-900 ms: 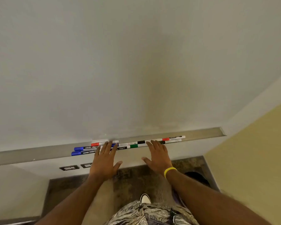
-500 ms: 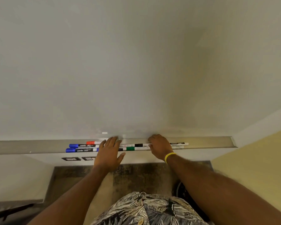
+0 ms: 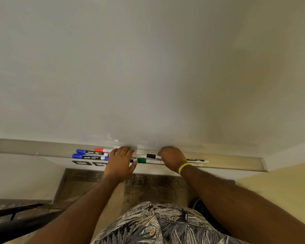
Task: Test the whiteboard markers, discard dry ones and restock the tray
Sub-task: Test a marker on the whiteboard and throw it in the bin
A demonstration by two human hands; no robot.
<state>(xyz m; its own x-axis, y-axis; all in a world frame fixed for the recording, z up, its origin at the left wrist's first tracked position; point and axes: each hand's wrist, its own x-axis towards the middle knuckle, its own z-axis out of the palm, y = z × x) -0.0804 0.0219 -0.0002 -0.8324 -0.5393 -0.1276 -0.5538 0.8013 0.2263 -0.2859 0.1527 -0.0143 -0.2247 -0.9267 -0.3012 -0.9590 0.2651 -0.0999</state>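
Marker tray (image 3: 42,149) across lower frame, left hand (image 3: 121,161) fingers straight and together, flat over markers (image 3: 91,152) at centre, right hand (image 3: 172,158) fingers curled round black-capped marker (image 3: 151,156), green-capped marker (image 3: 142,161) between hands

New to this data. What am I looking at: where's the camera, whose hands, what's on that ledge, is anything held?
No machine here: a person works bare-handed, and every picture comes from one wide-angle camera on their head, looking forward and down. The big pale surface is a whiteboard; the metal ledge below it is its tray. In the tray lie markers: two blue-capped markers, a red-capped marker, a green-capped marker and a black-capped marker. The left hand lies flat over the markers, fingers fairly straight. The right hand, with the yellow wristband, curls its fingers over the markers by the black-capped one; whether it actually grips one is hidden.
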